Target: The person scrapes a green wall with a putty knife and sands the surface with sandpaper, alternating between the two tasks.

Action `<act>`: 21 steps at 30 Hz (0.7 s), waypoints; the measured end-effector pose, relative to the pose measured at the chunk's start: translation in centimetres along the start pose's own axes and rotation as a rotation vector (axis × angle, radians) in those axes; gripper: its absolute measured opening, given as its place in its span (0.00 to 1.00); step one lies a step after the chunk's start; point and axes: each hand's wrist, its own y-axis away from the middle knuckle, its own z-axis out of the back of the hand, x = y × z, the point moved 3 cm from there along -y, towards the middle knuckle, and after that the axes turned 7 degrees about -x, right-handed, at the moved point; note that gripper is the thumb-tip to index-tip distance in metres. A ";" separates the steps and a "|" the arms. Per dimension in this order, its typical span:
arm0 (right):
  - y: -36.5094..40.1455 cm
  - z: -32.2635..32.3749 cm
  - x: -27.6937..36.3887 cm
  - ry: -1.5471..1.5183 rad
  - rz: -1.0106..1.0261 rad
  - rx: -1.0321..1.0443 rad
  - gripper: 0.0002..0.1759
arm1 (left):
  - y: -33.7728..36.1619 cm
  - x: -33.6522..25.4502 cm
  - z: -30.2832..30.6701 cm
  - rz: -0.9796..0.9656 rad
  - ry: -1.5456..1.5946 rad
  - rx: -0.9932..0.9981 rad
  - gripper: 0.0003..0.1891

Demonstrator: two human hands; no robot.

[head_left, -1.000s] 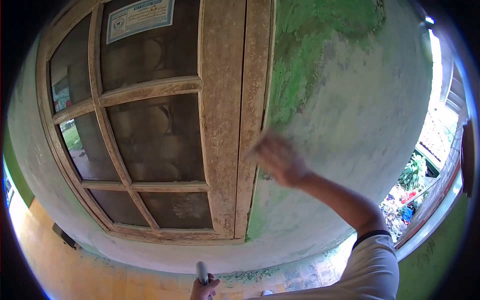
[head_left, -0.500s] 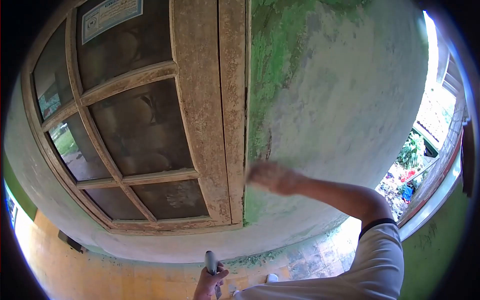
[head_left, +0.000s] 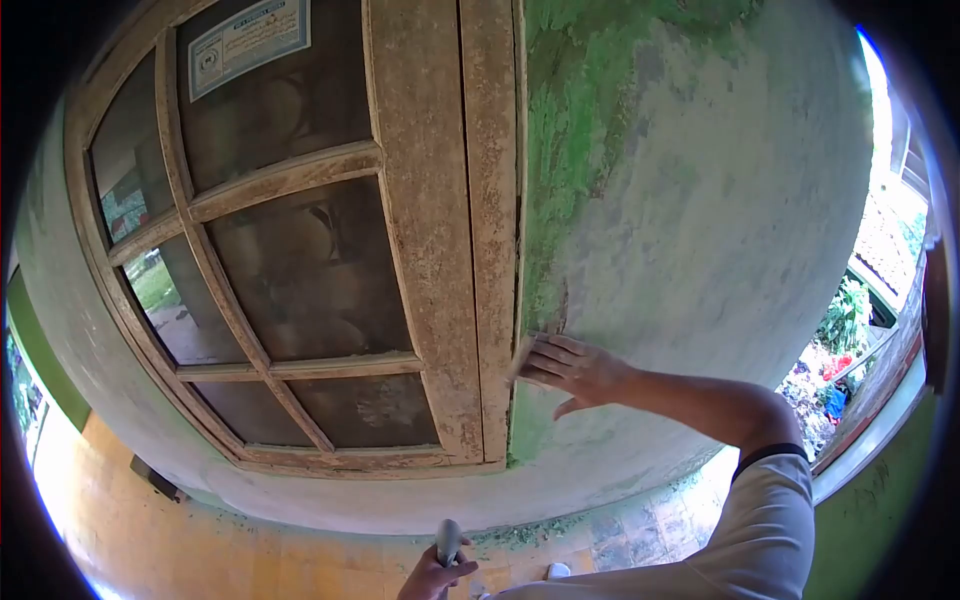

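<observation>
My right hand lies with fingers stretched out against the wall, its fingertips at the edge of the wooden window frame. Green paint is patchy on that wall, with bare grey-white areas beside it. Low in the view, my left hand is closed around a scraper, its rounded grey handle end pointing up. The blade is hidden now. The window frame's brown finish is worn and blotchy, and its glass panes are dark.
A printed sticker is on the upper pane. Paint flakes lie along the wall's foot on the yellowish tiled floor. A dark object sits at the wall's base on the left. Plants and clutter show outside at right.
My right hand, blurred earlier, now shows clearly with fingers extended at the frame's edge. The whole view has shifted slightly. My left hand still holds the scraper, whose blade was partly visible before.
</observation>
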 end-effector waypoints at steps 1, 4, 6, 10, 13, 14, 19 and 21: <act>-0.2 0.6 -1.5 0.018 0.095 0.058 0.46 | 0.5 -0.2 0.1 0.038 -0.065 -0.030 0.25; -5.1 12.2 -7.2 0.319 -0.107 -0.145 0.42 | 0.4 -0.5 0.3 0.093 -0.157 -0.077 0.26; -6.8 19.5 -13.0 0.654 -0.298 -0.682 0.50 | 0.7 -0.5 0.4 0.124 -0.196 -0.097 0.26; -6.6 12.3 -7.9 0.304 -0.353 -0.718 0.52 | 0.3 -1.0 0.4 0.097 -0.138 -0.029 0.25; -3.9 4.4 -0.1 0.224 -0.301 -0.044 0.54 | 0.5 -1.1 0.5 0.082 -0.118 -0.025 0.25; -3.4 4.4 -0.5 0.228 -0.181 0.012 0.51 | 0.7 -1.2 0.4 0.076 -0.121 -0.024 0.25; -6.0 16.5 -11.7 0.560 -0.272 -0.524 0.47 | 1.0 -1.4 0.2 0.115 -0.211 -0.035 0.24; -5.9 22.1 -13.9 0.677 -0.423 -0.708 0.51 | 0.8 -1.4 0.4 0.109 -0.252 -0.042 0.24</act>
